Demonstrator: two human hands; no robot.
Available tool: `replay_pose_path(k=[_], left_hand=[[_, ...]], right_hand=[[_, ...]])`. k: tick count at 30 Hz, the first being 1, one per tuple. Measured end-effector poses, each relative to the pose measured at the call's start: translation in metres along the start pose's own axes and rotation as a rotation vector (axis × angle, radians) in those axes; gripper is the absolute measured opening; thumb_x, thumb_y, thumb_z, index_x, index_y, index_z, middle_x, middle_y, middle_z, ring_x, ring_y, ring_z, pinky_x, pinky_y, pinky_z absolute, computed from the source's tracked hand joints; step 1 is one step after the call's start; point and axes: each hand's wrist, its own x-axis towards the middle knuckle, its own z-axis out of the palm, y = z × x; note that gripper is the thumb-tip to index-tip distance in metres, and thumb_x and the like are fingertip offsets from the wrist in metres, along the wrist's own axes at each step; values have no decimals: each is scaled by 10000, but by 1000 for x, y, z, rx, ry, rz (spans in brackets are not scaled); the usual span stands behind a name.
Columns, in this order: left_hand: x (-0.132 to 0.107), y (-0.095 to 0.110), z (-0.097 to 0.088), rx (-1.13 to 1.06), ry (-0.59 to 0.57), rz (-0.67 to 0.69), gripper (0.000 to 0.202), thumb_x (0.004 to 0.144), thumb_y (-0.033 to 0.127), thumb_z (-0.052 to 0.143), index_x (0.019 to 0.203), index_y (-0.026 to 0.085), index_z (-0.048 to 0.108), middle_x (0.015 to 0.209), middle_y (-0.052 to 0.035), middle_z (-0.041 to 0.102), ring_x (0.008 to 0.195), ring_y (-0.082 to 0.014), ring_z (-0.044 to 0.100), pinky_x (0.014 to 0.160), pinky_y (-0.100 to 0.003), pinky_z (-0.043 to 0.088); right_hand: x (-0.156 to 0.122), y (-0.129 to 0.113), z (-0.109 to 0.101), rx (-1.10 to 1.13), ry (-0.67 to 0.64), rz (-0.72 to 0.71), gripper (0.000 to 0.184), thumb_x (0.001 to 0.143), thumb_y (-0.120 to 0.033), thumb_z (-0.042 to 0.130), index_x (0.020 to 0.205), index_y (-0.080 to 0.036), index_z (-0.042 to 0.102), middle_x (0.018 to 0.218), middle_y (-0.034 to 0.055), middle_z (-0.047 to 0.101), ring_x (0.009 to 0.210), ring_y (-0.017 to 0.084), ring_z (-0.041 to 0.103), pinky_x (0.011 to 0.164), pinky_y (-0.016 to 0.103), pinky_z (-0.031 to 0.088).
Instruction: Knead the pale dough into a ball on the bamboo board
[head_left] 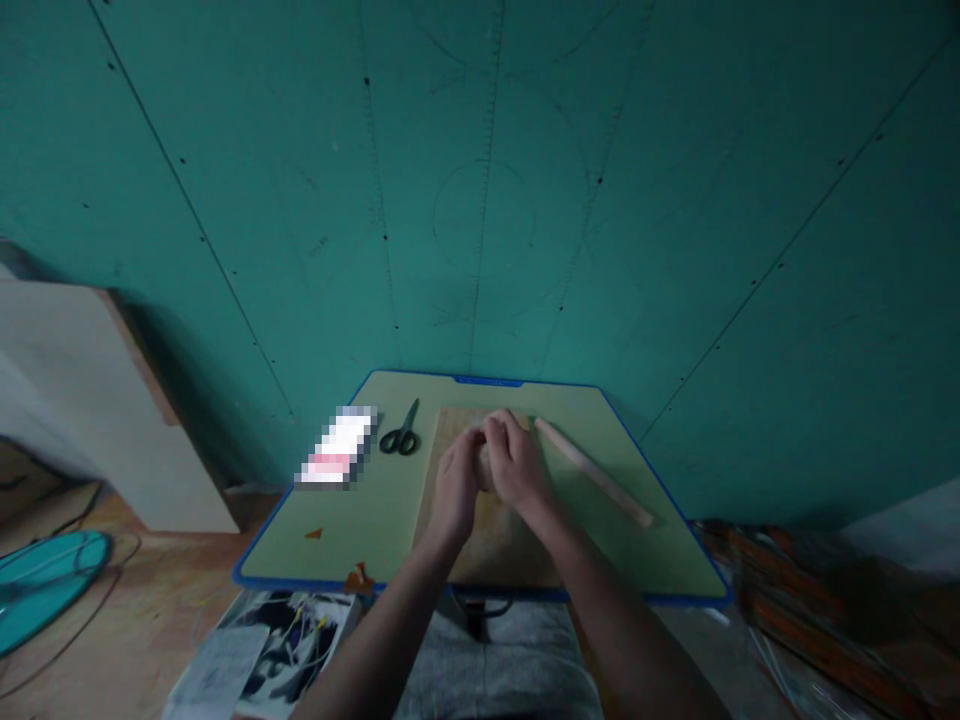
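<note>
My left hand [459,480] and my right hand [516,462] are cupped together over the far part of a wooden board [506,550]. Between the palms sits a beige lump [484,472] that looks like clay or dough. Both hands press on its sides with curved fingers, which hide most of it. To the right of the board a pale wooden rod [596,472], like a thin rolling pin, lies slantwise on the table. Black-handled scissors [401,438] rest left of the board, their blades pointing away from me.
The light green table [360,535] has a blue edge. On its left lies a pixelated bright rectangle [337,447]. Small brown scraps [360,578] are near the front edge. A green wall [480,250] rises behind; a box with cables [296,640] stands below left.
</note>
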Motion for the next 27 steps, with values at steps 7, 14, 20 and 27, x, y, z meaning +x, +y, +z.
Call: replay_pose_path(k=[7, 14, 20, 27], left_hand=[[-4, 18, 11, 290, 24, 269, 269, 947, 355, 403, 806, 202, 573, 842, -32, 604, 817, -175, 555, 773, -286, 423], [15, 13, 6, 314, 142, 285, 391, 934, 429, 420, 611, 209, 432, 552, 35, 431, 542, -124, 403, 528, -268, 268], [18, 14, 1, 336, 105, 183, 510, 898, 558, 380, 525, 210, 394, 463, 42, 358, 458, -107, 327, 476, -280, 198], [29, 20, -6, 267, 12, -77, 423, 804, 498, 513, 503, 202, 479, 491, 23, 450, 503, -133, 416, 514, -265, 319]], right_hand=[[-1, 5, 2, 17, 153, 30, 232, 969, -391, 321, 791, -274, 412, 717, 10, 579, 706, 214, 569, 654, 316, 391], [-25, 5, 13, -222, 145, 97, 325, 994, -418, 286, 871, -242, 530, 802, 57, 678, 741, 221, 634, 642, 311, 414], [-29, 6, 9, -501, 31, 81, 511, 1009, -470, 258, 758, -214, 623, 686, 81, 708, 633, 217, 663, 578, 304, 377], [-28, 11, 5, -468, 107, -266, 499, 1007, -376, 301, 681, -202, 637, 593, 66, 681, 547, 179, 635, 569, 291, 341]])
